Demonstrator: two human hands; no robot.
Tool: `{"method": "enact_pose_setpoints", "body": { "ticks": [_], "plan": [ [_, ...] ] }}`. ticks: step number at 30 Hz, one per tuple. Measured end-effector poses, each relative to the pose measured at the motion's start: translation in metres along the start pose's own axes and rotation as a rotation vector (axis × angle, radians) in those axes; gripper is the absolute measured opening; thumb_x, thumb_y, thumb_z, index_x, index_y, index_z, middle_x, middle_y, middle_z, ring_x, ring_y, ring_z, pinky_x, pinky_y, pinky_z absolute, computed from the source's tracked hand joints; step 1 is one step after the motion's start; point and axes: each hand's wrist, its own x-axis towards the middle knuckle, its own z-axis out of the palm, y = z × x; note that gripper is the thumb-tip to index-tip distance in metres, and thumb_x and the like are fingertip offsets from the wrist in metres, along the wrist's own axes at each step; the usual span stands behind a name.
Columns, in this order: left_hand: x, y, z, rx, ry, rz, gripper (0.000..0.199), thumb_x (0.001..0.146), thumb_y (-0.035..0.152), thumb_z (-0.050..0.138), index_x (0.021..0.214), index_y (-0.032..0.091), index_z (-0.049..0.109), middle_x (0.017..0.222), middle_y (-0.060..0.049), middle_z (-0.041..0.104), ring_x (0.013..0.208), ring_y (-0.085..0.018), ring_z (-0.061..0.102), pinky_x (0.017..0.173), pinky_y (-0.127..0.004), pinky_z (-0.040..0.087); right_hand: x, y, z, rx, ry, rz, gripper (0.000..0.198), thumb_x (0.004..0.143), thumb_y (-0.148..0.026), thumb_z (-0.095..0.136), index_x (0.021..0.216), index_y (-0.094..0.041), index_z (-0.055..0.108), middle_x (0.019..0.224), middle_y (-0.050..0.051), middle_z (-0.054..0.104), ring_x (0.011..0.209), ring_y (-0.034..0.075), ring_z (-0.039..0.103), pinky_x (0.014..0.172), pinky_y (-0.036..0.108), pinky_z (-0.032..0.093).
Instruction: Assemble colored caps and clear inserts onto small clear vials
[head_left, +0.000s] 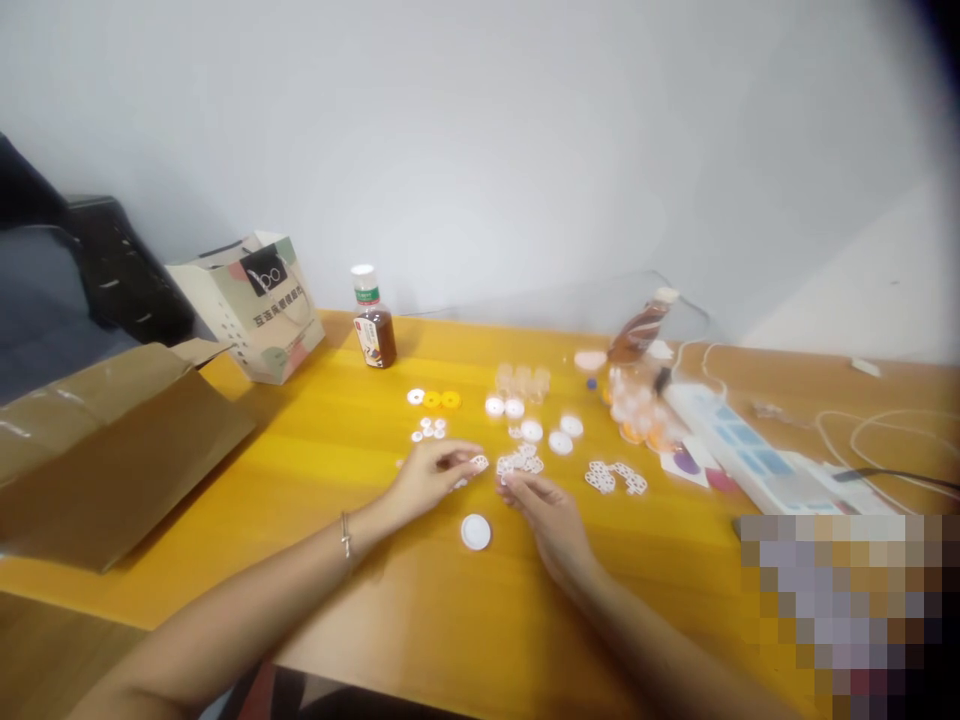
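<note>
My left hand (429,480) is closed in a pinch on a small white perforated piece (479,463). To its right, my right hand (551,520) has its thumb and fingers together around what looks like a similar white piece, partly hidden. Just behind those fingertips lies a pile of white perforated pieces (529,461). A round white lid-like disc (475,532) rests on the table between my forearms. More white perforated pieces (615,477) lie to the right. White round discs (560,441) and small white rings (428,425) are spread beyond my hands.
Yellow rings (450,399) and clear cups (523,380) sit farther back. A dark drink bottle (380,338) stands near the wall; another bottle (641,328) leans at right. A paper bag (274,310) and cardboard box (150,450) occupy the left. White cables (847,425) cross the right side.
</note>
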Motion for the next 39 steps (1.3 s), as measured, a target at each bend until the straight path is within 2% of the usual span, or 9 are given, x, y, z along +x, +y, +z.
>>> {"method": "enact_pose_setpoints", "body": {
  "ticks": [3, 7, 10, 15, 20, 24, 29, 39],
  "plan": [
    [-0.006, 0.005, 0.003, -0.193, -0.026, -0.042, 0.040, 0.078, 0.030, 0.056, 0.116, 0.016, 0.052, 0.073, -0.002, 0.061, 0.066, -0.011, 0.056, 0.067, -0.023, 0.046, -0.002, -0.001, 0.003, -0.002, -0.033, 0.033, 0.020, 0.060, -0.036, 0.072, 0.070, -0.019, 0.069, 0.072, 0.004, 0.068, 0.068, 0.017, 0.060, 0.073, 0.033, 0.048],
    [-0.008, 0.009, 0.007, -0.201, -0.076, -0.023, 0.028, 0.080, 0.030, 0.053, 0.102, 0.014, 0.061, 0.086, -0.006, 0.064, 0.077, -0.014, 0.059, 0.075, -0.026, 0.046, -0.005, -0.002, 0.007, -0.006, -0.089, 0.059, 0.024, 0.058, -0.040, 0.073, 0.070, -0.019, 0.068, 0.074, 0.005, 0.070, 0.071, 0.019, 0.063, 0.073, 0.035, 0.049],
    [-0.009, 0.005, 0.009, -0.215, -0.066, -0.046, 0.029, 0.079, 0.030, 0.054, 0.102, 0.013, 0.059, 0.081, -0.006, 0.066, 0.073, -0.015, 0.061, 0.072, -0.026, 0.048, -0.005, -0.001, 0.007, -0.013, -0.100, 0.049, 0.026, 0.057, -0.041, 0.073, 0.069, -0.019, 0.067, 0.070, 0.004, 0.070, 0.070, 0.018, 0.064, 0.073, 0.035, 0.050],
    [-0.014, -0.006, 0.011, -0.021, -0.021, 0.039, 0.027, 0.078, 0.028, 0.056, 0.102, 0.015, 0.059, 0.078, -0.004, 0.066, 0.070, -0.013, 0.061, 0.070, -0.024, 0.048, -0.004, -0.001, 0.006, -0.063, -0.119, 0.039, 0.023, 0.058, -0.040, 0.072, 0.069, -0.019, 0.067, 0.065, 0.001, 0.069, 0.067, 0.016, 0.064, 0.072, 0.031, 0.049],
    [-0.015, -0.007, 0.006, 0.191, 0.042, 0.262, 0.027, 0.079, 0.029, 0.056, 0.103, 0.018, 0.059, 0.087, -0.005, 0.065, 0.076, -0.013, 0.058, 0.072, -0.024, 0.047, -0.005, 0.000, 0.006, -0.076, -0.105, 0.039, 0.022, 0.060, -0.039, 0.071, 0.069, -0.019, 0.069, 0.067, 0.002, 0.069, 0.064, 0.016, 0.063, 0.072, 0.033, 0.050],
    [-0.013, -0.002, 0.002, 0.238, 0.072, 0.419, 0.026, 0.079, 0.028, 0.057, 0.102, 0.017, 0.061, 0.088, -0.008, 0.063, 0.079, -0.014, 0.057, 0.074, -0.027, 0.046, -0.004, 0.001, 0.005, -0.057, -0.137, 0.047, 0.023, 0.062, -0.040, 0.070, 0.072, -0.019, 0.071, 0.069, 0.003, 0.069, 0.064, 0.016, 0.062, 0.073, 0.034, 0.050],
    [-0.011, 0.000, 0.002, 0.240, 0.041, 0.423, 0.026, 0.079, 0.030, 0.056, 0.101, 0.017, 0.062, 0.095, -0.009, 0.062, 0.086, -0.016, 0.057, 0.077, -0.029, 0.046, -0.004, 0.002, 0.005, -0.033, -0.182, 0.056, 0.024, 0.062, -0.039, 0.070, 0.076, -0.019, 0.072, 0.071, 0.004, 0.069, 0.064, 0.017, 0.062, 0.074, 0.036, 0.050],
    [-0.013, -0.004, 0.002, 0.249, 0.049, 0.445, 0.026, 0.078, 0.031, 0.058, 0.099, 0.018, 0.063, 0.085, -0.006, 0.068, 0.078, -0.015, 0.060, 0.076, -0.029, 0.045, -0.008, -0.001, 0.006, 0.019, -0.236, 0.095, 0.021, 0.064, -0.038, 0.069, 0.077, -0.021, 0.072, 0.079, 0.002, 0.070, 0.069, 0.016, 0.062, 0.078, 0.034, 0.048]
  ]
}}
